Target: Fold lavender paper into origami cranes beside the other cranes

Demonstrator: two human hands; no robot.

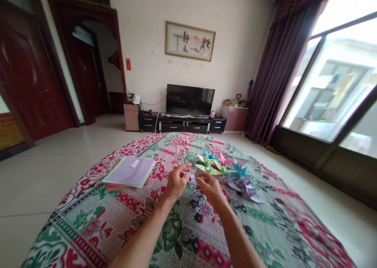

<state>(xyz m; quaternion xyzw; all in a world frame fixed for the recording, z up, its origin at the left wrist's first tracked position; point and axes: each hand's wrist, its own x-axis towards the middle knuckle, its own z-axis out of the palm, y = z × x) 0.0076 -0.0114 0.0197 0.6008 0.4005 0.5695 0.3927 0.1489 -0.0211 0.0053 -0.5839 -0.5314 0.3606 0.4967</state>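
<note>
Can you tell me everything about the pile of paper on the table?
The pile of paper lies flat on the flowery tablecloth, out to the left of the left hand. The top sheet looks smooth and light purple. A pale green sheet peeks out around its edges, and some orange-red paper sticks out underneath, so the pile isn't perfectly neat. A small white slip rests on top, near the far edge. Neither hand touches the pile.
</note>
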